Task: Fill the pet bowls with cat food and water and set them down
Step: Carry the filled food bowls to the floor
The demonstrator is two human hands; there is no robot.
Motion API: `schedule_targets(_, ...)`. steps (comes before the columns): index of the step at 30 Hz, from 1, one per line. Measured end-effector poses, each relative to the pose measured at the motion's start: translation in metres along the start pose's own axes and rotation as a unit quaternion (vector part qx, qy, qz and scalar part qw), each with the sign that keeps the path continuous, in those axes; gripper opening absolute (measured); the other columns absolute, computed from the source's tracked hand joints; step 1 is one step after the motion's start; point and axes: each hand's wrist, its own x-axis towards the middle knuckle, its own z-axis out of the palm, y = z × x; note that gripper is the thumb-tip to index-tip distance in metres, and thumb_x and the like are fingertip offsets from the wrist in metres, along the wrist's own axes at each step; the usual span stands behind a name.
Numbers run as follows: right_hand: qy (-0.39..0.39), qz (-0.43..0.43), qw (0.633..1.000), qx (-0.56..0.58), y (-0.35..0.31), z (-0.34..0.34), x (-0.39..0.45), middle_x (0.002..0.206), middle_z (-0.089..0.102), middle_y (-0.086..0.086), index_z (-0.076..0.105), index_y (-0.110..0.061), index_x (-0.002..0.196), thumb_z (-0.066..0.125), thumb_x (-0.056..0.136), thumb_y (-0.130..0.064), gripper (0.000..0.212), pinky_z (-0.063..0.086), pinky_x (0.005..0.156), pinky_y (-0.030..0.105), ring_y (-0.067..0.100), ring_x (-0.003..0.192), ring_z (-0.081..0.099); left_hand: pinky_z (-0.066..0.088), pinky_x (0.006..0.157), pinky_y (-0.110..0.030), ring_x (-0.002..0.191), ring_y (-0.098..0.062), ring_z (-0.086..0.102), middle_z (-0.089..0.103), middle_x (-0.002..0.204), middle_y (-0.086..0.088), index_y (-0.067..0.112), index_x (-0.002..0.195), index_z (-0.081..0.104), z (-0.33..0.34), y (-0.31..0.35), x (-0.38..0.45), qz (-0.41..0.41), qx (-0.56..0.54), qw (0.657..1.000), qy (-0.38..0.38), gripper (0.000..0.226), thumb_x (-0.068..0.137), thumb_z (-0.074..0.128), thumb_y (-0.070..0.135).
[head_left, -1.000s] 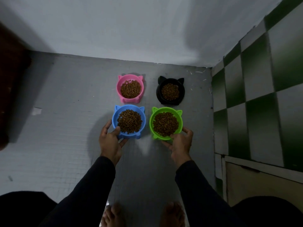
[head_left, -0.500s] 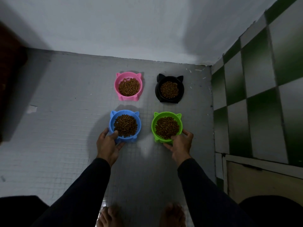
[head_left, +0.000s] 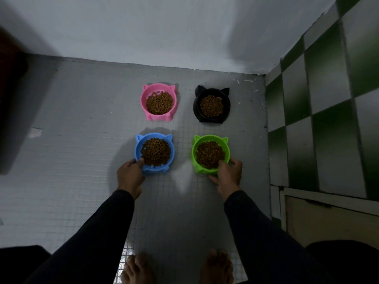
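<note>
Several cat-eared bowls full of brown kibble stand in a square on the grey tiled floor. The pink bowl [head_left: 144, 100] is at the far left and the black bowl [head_left: 196, 108] at the far right. My left hand [head_left: 129, 176] grips the near left rim of the blue bowl [head_left: 138, 147], thumb over the edge. My right hand [head_left: 227, 174] holds the near right rim of the green bowl [head_left: 194, 149], thumb inside on the kibble. Both near bowls sit low on the floor.
A white wall runs along the back. A green and white checkered tiled wall [head_left: 328, 119] rises on the right, with a tan panel [head_left: 328, 222] below it. A dark red object [head_left: 10, 99] stands at the left. My bare feet [head_left: 176, 267] are at the bottom.
The blue and green bowls have come down and apart from each other, each still held by a hand. The pink and black bowls have not moved.
</note>
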Motion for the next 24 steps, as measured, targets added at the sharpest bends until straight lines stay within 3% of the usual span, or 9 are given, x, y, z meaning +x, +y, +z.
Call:
schedule_targets(2, 0.032, -0.023, 0.997, -0.069, 0.003, 0.002, 0.006, 0.107, 0.063, 0.002, 0.057, -0.029, 0.111, 0.063, 0.083, -0.024, 0.029, 0.062, 0.075, 0.049, 0.025, 0.092, 0.064, 0.044, 0.066, -0.033, 0.081, -0.018, 0.059, 0.069, 0.100, -0.008, 0.017, 0.099, 0.072, 0.001, -0.002, 0.006, 0.009, 0.020, 1.000, 0.012, 0.007, 0.100, 0.066, 0.020)
schedule_targets(5, 0.076, -0.065, 0.981, -0.166, 0.005, 0.002, 0.012, 0.116, 0.069, 0.008, 0.064, -0.026, 0.110, 0.065, 0.081, -0.026, 0.029, 0.057, 0.088, 0.048, 0.034, 0.101, 0.065, 0.048, 0.069, -0.034, 0.080, -0.020, 0.063, 0.071, 0.097, -0.011, 0.010, 0.110, 0.075, 0.001, -0.003, 0.011, 0.019, 0.048, 0.998, 0.021, 0.015, 0.098, 0.069, 0.016)
schedule_targets(9, 0.098, -0.066, 0.977, -0.175, 0.000, -0.004, 0.017, 0.116, 0.071, 0.009, 0.072, -0.014, 0.112, 0.065, 0.085, -0.020, 0.029, 0.055, 0.086, 0.039, 0.032, 0.104, 0.066, 0.047, 0.070, -0.033, 0.073, -0.019, 0.063, 0.075, 0.093, -0.015, 0.005, 0.110, 0.077, -0.002, 0.001, 0.007, 0.054, 0.079, 0.995, 0.038, 0.022, 0.089, 0.075, 0.012)
schedule_targets(14, 0.098, -0.067, 0.974, -0.195, 0.001, -0.006, 0.021, 0.109, 0.074, 0.009, 0.076, -0.012, 0.107, 0.067, 0.085, -0.025, 0.027, 0.056, 0.082, 0.038, 0.029, 0.099, 0.069, 0.060, 0.082, -0.046, 0.095, -0.027, 0.075, 0.079, 0.101, -0.007, 0.014, 0.114, 0.079, -0.009, -0.015, 0.036, 0.088, 0.127, 0.987, 0.044, 0.066, 0.055, 0.081, 0.045)
schedule_targets(16, 0.097, -0.074, 0.973, -0.196, 0.000, -0.007, 0.019, 0.106, 0.075, 0.010, 0.077, -0.012, 0.103, 0.068, 0.087, -0.023, 0.021, 0.055, 0.081, 0.037, 0.031, 0.098, 0.069, 0.060, 0.086, -0.049, 0.097, -0.029, 0.074, 0.078, 0.098, -0.004, 0.014, 0.112, 0.079, -0.003, -0.001, 0.013, 0.112, 0.171, 0.978, 0.050, 0.051, 0.067, 0.084, 0.037)
schedule_targets(18, 0.098, -0.076, 0.972, -0.198, -0.001, -0.007, 0.017, 0.103, 0.075, 0.012, 0.077, -0.009, 0.099, 0.067, 0.089, -0.021, 0.018, 0.050, 0.076, 0.032, 0.032, 0.096, 0.068, 0.058, 0.087, -0.040, 0.099, -0.027, 0.073, 0.077, 0.098, -0.007, 0.009, 0.115, 0.078, 0.002, 0.008, -0.006, 0.153, 0.229, 0.960, 0.058, 0.033, 0.085, 0.081, 0.023)
schedule_targets(22, 0.098, -0.074, 0.974, -0.191, -0.001, -0.009, 0.017, 0.089, 0.075, 0.009, 0.069, -0.013, 0.074, 0.066, 0.087, -0.018, 0.014, 0.055, 0.072, 0.034, 0.029, 0.083, 0.069, 0.050, 0.088, -0.031, 0.104, -0.029, 0.071, 0.076, 0.108, -0.016, 0.006, 0.121, 0.075, 0.003, 0.006, -0.010, 0.177, 0.277, 0.942, 0.065, 0.032, 0.092, 0.076, 0.020)
schedule_targets(24, 0.097, -0.070, 0.974, -0.193, 0.004, -0.009, 0.023, 0.081, 0.074, 0.008, 0.062, -0.019, 0.059, 0.067, 0.081, -0.020, 0.023, 0.061, 0.074, 0.044, 0.030, 0.077, 0.071, 0.051, 0.090, -0.032, 0.103, -0.030, 0.071, 0.077, 0.108, -0.016, 0.008, 0.123, 0.074, 0.003, 0.007, -0.009, 0.171, 0.284, 0.941, 0.064, 0.033, 0.092, 0.076, 0.021)
